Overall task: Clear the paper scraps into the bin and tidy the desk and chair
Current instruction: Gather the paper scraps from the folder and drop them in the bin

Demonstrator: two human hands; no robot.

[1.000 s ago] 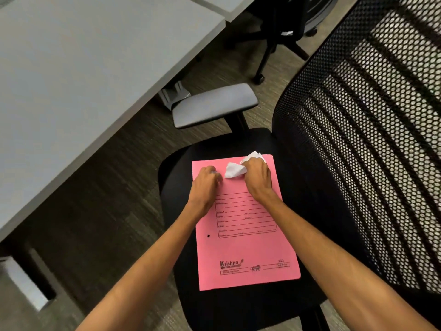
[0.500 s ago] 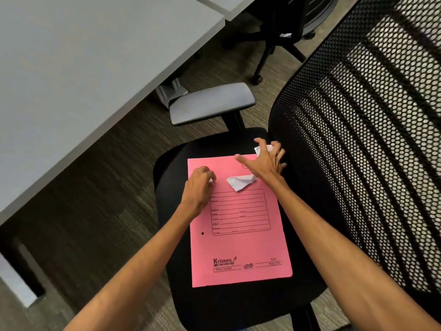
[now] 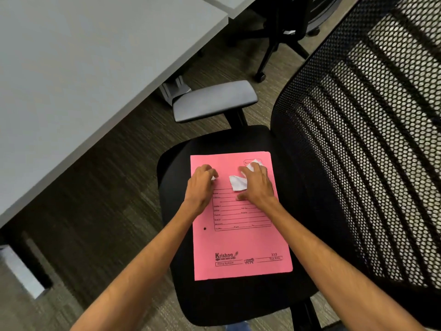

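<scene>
A pink file folder (image 3: 241, 242) lies flat on the black chair seat (image 3: 176, 163). One white paper scrap (image 3: 237, 183) rests on the folder's upper half between my hands. My right hand (image 3: 257, 185) is spread over the folder, its fingertips on a second white scrap (image 3: 254, 164) near the folder's top right corner. My left hand (image 3: 201, 183) is curled into a fist on the folder's upper left, with a bit of white paper showing at its fingertips.
A grey desk (image 3: 83, 68) fills the upper left. The chair's grey armrest (image 3: 214, 101) sits beyond the seat and its black mesh backrest (image 3: 370, 139) stands on the right. Another black chair's base (image 3: 274, 44) is on the carpet behind. No bin is in view.
My right hand reached to the seat beyond the folder's corner, then came back onto the folder with a white scrap under its fingertips. My left fist stayed in place.
</scene>
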